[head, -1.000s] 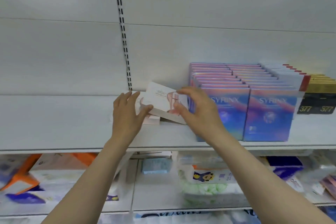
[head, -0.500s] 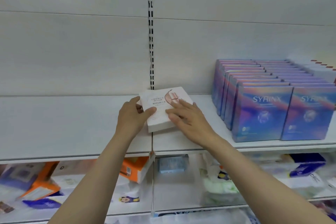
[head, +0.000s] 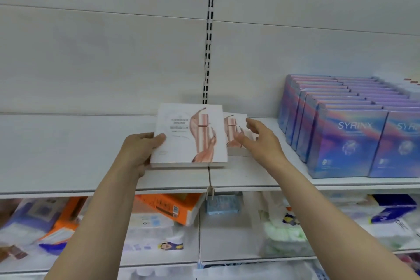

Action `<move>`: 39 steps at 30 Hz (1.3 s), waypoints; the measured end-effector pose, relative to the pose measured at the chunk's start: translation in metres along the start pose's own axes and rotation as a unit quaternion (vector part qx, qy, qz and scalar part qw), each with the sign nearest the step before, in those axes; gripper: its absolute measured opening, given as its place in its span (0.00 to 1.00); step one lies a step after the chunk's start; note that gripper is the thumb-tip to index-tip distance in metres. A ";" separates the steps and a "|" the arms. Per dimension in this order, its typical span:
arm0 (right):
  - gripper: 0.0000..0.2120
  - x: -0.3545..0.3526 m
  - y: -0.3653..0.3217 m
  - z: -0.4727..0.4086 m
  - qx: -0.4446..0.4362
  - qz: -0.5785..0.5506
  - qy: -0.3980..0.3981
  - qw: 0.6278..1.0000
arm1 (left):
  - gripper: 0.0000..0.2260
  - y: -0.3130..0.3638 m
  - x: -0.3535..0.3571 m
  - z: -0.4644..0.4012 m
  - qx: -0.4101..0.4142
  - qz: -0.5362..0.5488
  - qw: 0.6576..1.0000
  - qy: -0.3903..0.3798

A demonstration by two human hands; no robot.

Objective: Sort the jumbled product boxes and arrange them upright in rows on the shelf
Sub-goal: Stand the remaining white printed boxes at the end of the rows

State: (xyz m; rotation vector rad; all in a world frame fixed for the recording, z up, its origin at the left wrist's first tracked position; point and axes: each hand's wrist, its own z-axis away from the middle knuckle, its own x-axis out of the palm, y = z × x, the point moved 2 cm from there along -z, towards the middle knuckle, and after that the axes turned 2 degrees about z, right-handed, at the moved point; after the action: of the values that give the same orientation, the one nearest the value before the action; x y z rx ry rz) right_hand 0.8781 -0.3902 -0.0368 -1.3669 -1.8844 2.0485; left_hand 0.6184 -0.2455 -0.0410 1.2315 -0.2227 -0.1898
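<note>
Head view: left hand [head: 136, 154] grips the top white box [head: 189, 135] (tilted up). Right hand [head: 259, 141], fingers spread, empty, hovers over the flat second box [head: 236, 127] just beyond.

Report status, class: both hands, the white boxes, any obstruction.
Left hand grips the front white box, lifted and tilted. Right hand open, reaching onto second white box lying flat on shelf. Nothing blocking; SYRINX rows stand clear to the right.

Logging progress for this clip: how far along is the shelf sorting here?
Done: SYRINX boxes stand upright in rows. In hand: the left hand grips one white-and-pink box; the right hand reaches a second one lying flat. Left: standing both upright.
</note>
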 end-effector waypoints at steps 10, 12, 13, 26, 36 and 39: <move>0.18 0.027 0.007 0.000 -0.019 0.009 0.030 0.999 | 0.13 0.014 -0.062 0.002 0.059 0.037 0.995 0.072; 0.37 0.025 0.006 -0.005 0.057 0.094 0.018 0.994 | 0.11 0.011 -0.059 0.000 0.029 0.029 0.998 0.054; 0.43 0.024 0.005 -0.008 0.090 0.158 -0.002 0.983 | 0.10 0.010 -0.056 -0.001 0.017 0.025 0.998 0.046; 0.26 0.025 -0.002 0.017 0.047 -0.085 -0.034 0.995 | 0.11 0.010 -0.005 -0.020 -0.060 0.003 0.996 -0.059; 0.24 0.013 -0.016 0.007 0.143 -0.313 -0.034 0.938 | 0.10 -0.002 -0.007 -0.016 -0.049 0.030 0.996 -0.073; 0.20 -0.001 -0.017 0.013 0.132 -0.290 -0.018 0.948 | 0.12 0.000 -0.007 -0.001 0.010 0.040 0.997 -0.066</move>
State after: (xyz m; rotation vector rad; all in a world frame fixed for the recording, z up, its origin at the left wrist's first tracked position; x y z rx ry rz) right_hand 0.8621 -0.3967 -0.0237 -0.6143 -1.6715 1.9210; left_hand 0.6122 -0.2430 -0.0414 1.2278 -0.3892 -0.1998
